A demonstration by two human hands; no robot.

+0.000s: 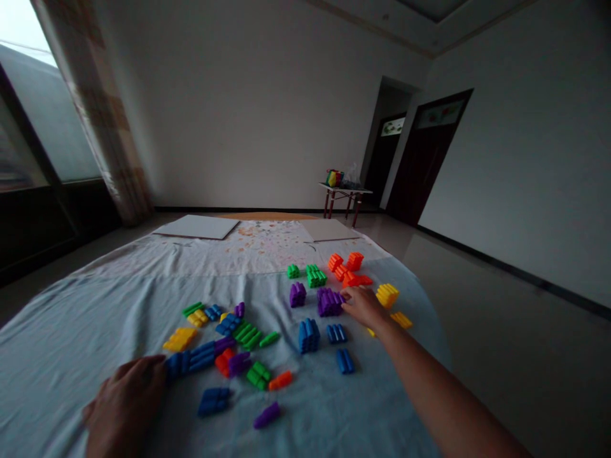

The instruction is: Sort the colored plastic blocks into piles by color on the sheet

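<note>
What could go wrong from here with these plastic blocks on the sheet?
The right hand is against the purple blocks, so a careless push might topple them toward the blue blocks nearby. The left hand sits at the end of a blue row and might shove it into the mixed pile. The wrinkled cloth could also tip blocks if tugged.

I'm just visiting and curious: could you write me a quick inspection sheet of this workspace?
Surface: pale blue cloth, orange-stained at the far end.
Job's things: coloured plastic bricks, grouped by colour on the right, mixed on the left.
Clutter: two white boards at the cloth's far edge.
Hands: right hand touching purple bricks; left hand beside blue bricks.
Cables: nothing seen.
Surroundings: small red-legged table holding colourful items, dark door, curtain.
</note>
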